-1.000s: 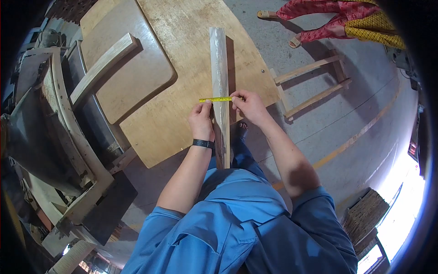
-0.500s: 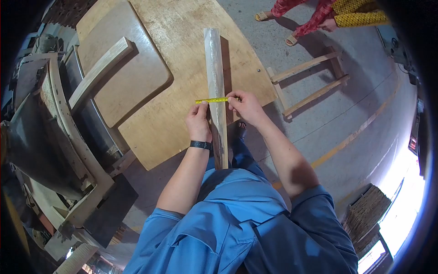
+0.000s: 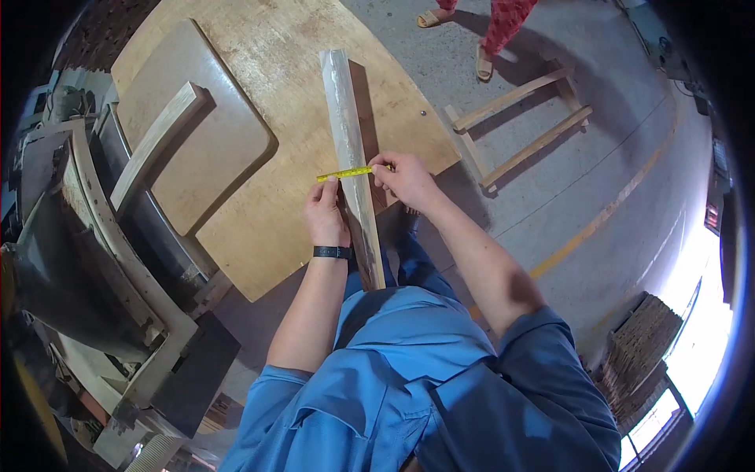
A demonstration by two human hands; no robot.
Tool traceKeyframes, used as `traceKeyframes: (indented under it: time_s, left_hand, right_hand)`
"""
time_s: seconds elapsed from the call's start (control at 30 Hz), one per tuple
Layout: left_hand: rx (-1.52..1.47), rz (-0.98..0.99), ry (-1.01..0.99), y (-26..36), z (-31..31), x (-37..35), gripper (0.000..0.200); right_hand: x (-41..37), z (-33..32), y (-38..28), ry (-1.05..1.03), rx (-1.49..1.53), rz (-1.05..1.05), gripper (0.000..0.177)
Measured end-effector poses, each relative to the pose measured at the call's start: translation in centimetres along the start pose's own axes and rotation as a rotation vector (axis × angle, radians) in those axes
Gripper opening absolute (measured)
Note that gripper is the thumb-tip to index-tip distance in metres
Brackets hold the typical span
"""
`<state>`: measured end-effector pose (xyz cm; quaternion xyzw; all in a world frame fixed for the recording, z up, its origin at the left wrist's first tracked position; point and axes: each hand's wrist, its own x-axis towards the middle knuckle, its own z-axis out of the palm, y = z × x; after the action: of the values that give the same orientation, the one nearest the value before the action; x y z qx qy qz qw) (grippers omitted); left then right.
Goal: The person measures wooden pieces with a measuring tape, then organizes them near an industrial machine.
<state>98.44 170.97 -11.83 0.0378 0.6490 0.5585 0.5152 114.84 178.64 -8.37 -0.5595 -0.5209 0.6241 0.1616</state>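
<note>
A yellow tape measure [image 3: 346, 173] lies stretched across a long wooden board [image 3: 340, 110], which runs from the table toward my body. My left hand [image 3: 323, 214], with a black watch on its wrist, pinches the tape's end at the board's left edge. At the right edge my right hand [image 3: 403, 181] has its fingers closed on the other part of the tape. The board's upper face is pale and whitish, with rough darker patches along one side.
A plywood table [image 3: 275, 63] carries a smooth brown panel [image 3: 197, 118] and a curved wooden piece [image 3: 157, 145]. Machinery [image 3: 102, 236] stands at left. On the floor at right lies a wooden frame [image 3: 519, 126], near a person's sandalled feet [image 3: 484, 63].
The view has shifted, so table and board sit further left. The other person's yellow sleeve and hand have left the view. Both my hands still hold the tape across the board.
</note>
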Motion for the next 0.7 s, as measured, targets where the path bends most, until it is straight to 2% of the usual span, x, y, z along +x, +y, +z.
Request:
traceKeyframes:
  time_s: [0.7]
  left_hand:
    - [-0.017, 0.019, 0.001, 0.30, 0.36, -0.35, 0.011]
  right_hand:
    - [-0.03, -0.02, -0.18, -0.003, -0.015, -0.006, 0.019]
